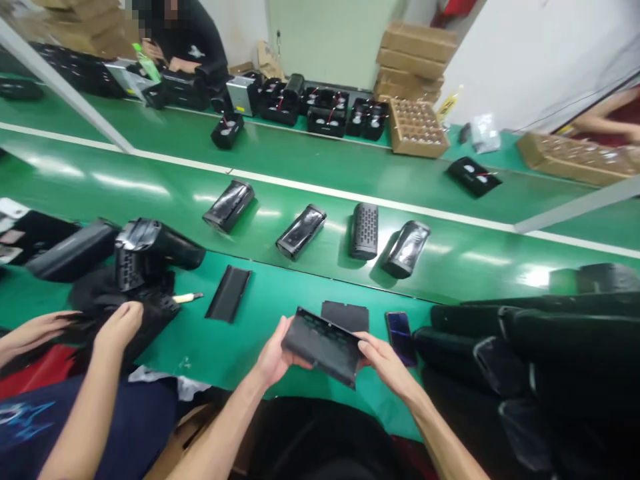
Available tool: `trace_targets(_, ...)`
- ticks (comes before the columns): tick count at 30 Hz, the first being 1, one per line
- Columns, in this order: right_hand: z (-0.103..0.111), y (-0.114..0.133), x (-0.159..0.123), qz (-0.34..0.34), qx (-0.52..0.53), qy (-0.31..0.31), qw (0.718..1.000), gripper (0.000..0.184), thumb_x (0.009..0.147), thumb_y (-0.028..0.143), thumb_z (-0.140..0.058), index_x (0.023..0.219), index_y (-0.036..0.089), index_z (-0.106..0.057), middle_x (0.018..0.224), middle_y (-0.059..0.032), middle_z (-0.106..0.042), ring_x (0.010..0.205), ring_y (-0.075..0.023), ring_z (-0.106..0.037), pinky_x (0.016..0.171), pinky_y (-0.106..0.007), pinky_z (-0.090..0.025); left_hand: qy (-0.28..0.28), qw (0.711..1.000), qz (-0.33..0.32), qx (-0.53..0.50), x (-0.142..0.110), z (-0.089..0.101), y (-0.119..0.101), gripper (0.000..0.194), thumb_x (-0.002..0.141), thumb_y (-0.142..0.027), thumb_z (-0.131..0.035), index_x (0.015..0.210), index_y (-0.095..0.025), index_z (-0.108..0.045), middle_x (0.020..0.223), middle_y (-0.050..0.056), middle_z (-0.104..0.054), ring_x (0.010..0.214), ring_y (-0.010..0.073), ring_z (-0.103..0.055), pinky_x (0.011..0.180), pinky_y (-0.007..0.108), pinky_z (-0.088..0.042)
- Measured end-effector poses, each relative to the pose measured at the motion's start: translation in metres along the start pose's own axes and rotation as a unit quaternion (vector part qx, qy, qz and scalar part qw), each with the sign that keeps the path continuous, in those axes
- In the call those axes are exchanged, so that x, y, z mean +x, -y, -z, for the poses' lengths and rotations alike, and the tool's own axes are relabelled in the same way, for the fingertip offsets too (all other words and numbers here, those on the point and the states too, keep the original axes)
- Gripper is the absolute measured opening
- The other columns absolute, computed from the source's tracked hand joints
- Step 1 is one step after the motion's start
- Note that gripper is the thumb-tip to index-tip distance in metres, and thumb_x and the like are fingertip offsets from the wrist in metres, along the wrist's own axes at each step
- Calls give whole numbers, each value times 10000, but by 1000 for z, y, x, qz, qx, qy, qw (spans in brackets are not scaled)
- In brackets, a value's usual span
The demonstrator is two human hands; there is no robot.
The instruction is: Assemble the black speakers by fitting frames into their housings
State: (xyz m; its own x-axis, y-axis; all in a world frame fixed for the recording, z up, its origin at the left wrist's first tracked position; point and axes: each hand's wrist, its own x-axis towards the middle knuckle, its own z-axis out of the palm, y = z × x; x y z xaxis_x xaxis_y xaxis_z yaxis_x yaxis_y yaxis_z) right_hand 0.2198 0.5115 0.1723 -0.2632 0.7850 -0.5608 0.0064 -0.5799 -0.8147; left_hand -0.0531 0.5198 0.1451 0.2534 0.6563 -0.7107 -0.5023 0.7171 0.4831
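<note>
Between my two hands is a black plastic cover panel (pixel 323 347), tilted above the green work mat. My left hand (pixel 277 355) is closed on its left end. At the right end, my right hand (pixel 383 360) pinches the edge with the thumb on top. Just behind it a flat dark panel (pixel 345 315) lies on the mat, partly hidden by the held one. Another black curved panel (pixel 229 293) lies to the left. A phone (pixel 399 331) rests on the mat beside my right hand.
Black cylindrical housings (pixel 301 230) stand along the green conveyor belt (pixel 270 193) ahead. Black parts are stacked at the right (pixel 470 340). At left, a co-worker's hands (pixel 120 327) handle black material near a cutter knife (pixel 187 297). Another person (pixel 185 40) works across the line.
</note>
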Motion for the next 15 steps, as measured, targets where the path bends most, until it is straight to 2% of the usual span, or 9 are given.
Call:
trace_targets(2, 3, 13, -1, -10, -13, 5, 1000, 415, 828, 654, -727, 1019, 296, -812, 926, -64, -779, 769, -280, -723, 746, -461, -619, 34, 999, 19, -13, 2, 1, -3, 472, 948, -577, -604, 1203, -185, -664, 968, 122, -779, 661, 244, -729, 551, 404, -638)
trace_targets(3, 8, 19, 2, -13, -24, -24, 999, 454, 770, 659, -769, 1024, 285, -812, 956, -83, -781, 793, -296, -732, 748, -464, -618, 32, 999, 16, -22, 2, 2, -2, 428, 957, -534, -610, 1183, -176, -680, 944, 121, -783, 649, 244, -726, 553, 408, -641)
trace_targets(5, 25, 33, 19, -13, -58, -138, 989, 664, 642, 669, -827, 1166, 264, -769, 1115, -121, -765, 930, -337, -738, 805, -461, -612, 11, 999, -3, -46, 1, 3, 2, 365, 975, -466, -604, 1143, -159, -707, 897, 117, -787, 636, 247, -723, 555, 418, -643)
trace_targets(7, 51, 47, 48, -9, -98, -294, 951, 967, 619, 691, -790, 1445, 236, -577, 1396, -163, -640, 1198, -370, -656, 967, -463, -559, -16, 998, -18, -64, -2, 5, 6, 335, 990, -411, -589, 1111, -130, -724, 875, 128, -790, 639, 258, -727, 552, 423, -642)
trace_targets(8, 66, 54, 66, -11, -115, -360, 926, 1067, 670, 697, -739, 1564, 215, -411, 1535, -192, -511, 1339, -375, -560, 1069, -471, -492, -30, 997, -24, -70, -4, 6, 7, 326, 994, -385, -585, 1098, -112, -730, 872, 136, -791, 645, 263, -731, 553, 423, -642)
trace_targets(9, 80, 60, 85, -21, -132, -415, 900, 1124, 718, 684, -703, 1625, 190, -261, 1631, -224, -365, 1455, -386, -432, 1155, -493, -399, -44, 996, -29, -75, -6, 7, 7, 317, 996, -362, -585, 1088, -96, -733, 870, 143, -792, 649, 266, -733, 553, 422, -642)
trace_targets(11, 104, 69, 122, -51, -165, -489, 855, 1171, 739, 656, -708, 1650, 184, -145, 1692, -263, -182, 1533, -435, -274, 1214, -555, -273, -71, 993, -41, -85, -11, 10, 6, 299, 991, -330, -596, 1085, -81, -731, 866, 146, -791, 655, 270, -735, 549, 421, -641)
trace_targets(13, 117, 73, 150, -85, -189, -521, 828, 1171, 720, 649, -745, 1645, 207, -178, 1678, -289, -186, 1506, -492, -298, 1185, -618, -277, -95, 990, -51, -94, -15, 13, 5, 281, 979, -318, -620, 1093, -83, -725, 871, 140, -790, 656, 274, -734, 539, 427, -641)
trace_targets(15, 123, 76, 167, -108, -209, -534, 812, 1152, 711, 636, -767, 1631, 202, -226, 1616, -321, -301, 1425, -514, -420, 1124, -647, -344, -121, 985, -65, -103, -19, 17, 4, 261, 961, -300, -650, 1109, -95, -718, 900, 134, -792, 668, 280, -735, 531, 437, -642)
